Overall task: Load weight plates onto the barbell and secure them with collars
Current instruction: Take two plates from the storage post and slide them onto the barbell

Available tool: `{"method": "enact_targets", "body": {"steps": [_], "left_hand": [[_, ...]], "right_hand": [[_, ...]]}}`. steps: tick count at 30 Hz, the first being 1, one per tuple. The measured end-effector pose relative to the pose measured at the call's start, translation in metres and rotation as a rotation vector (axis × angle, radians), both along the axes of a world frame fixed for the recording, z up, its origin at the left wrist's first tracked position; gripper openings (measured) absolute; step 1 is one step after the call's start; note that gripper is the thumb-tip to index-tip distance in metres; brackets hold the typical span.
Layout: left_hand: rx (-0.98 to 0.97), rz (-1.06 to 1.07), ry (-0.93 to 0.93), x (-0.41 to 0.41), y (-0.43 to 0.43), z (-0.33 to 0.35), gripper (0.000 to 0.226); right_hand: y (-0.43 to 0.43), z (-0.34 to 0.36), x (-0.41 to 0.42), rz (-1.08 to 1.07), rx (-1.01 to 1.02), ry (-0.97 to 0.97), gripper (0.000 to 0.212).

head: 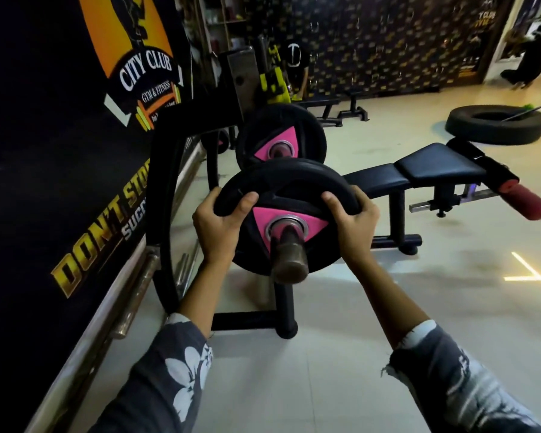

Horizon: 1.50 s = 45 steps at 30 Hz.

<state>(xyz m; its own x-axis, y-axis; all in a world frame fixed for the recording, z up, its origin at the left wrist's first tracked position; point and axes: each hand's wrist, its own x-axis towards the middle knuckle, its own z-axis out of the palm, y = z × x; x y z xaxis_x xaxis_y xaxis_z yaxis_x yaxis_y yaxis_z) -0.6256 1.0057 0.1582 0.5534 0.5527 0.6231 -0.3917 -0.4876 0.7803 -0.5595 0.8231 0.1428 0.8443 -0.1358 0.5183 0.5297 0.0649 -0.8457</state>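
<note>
A black weight plate [289,185] with a pink triangle at its hub sits on the near end of the barbell sleeve [289,257], whose worn metal tip sticks out toward me. My left hand [221,226] grips the plate's left rim, and my right hand [352,221] grips its right rim. A second black and pink plate [280,137] hangs on the far end of the bar, beyond the rack. No collar is visible.
The bar rests on a black rack [166,189] beside a black wall banner [60,151]. A black padded bench [431,167] stands to the right, a tyre [497,123] lies on the pale floor behind it, and a person [295,62] crouches at the back.
</note>
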Motion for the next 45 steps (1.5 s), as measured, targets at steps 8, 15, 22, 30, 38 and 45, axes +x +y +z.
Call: {"method": "enact_targets", "body": {"steps": [8,15,22,30,38,45], "left_hand": [[-0.019,-0.044,0.034,0.101,0.031,0.000,0.078],[-0.037,-0.071,0.046,0.202,0.066,-0.001,0.090],[-0.033,-0.048,-0.034,0.249,0.082,-0.008,0.046],[-0.025,-0.075,-0.004,0.242,0.080,-0.003,0.067],[0.323,0.039,0.129,0.174,0.061,-0.011,0.063],[0.473,-0.029,0.242,0.044,0.012,-0.031,0.060]], "right_hand": [[0.030,0.000,0.106,0.061,-0.028,0.005,0.066],[0.061,0.004,0.202,-0.027,-0.115,0.036,0.088],[0.076,0.003,0.251,-0.083,-0.096,-0.017,0.053],[0.077,0.007,0.245,-0.092,-0.147,0.003,0.059],[0.053,-0.009,0.164,-0.007,-0.269,0.056,0.064],[0.019,-0.021,0.026,-0.017,-0.567,-0.095,0.056]]}}
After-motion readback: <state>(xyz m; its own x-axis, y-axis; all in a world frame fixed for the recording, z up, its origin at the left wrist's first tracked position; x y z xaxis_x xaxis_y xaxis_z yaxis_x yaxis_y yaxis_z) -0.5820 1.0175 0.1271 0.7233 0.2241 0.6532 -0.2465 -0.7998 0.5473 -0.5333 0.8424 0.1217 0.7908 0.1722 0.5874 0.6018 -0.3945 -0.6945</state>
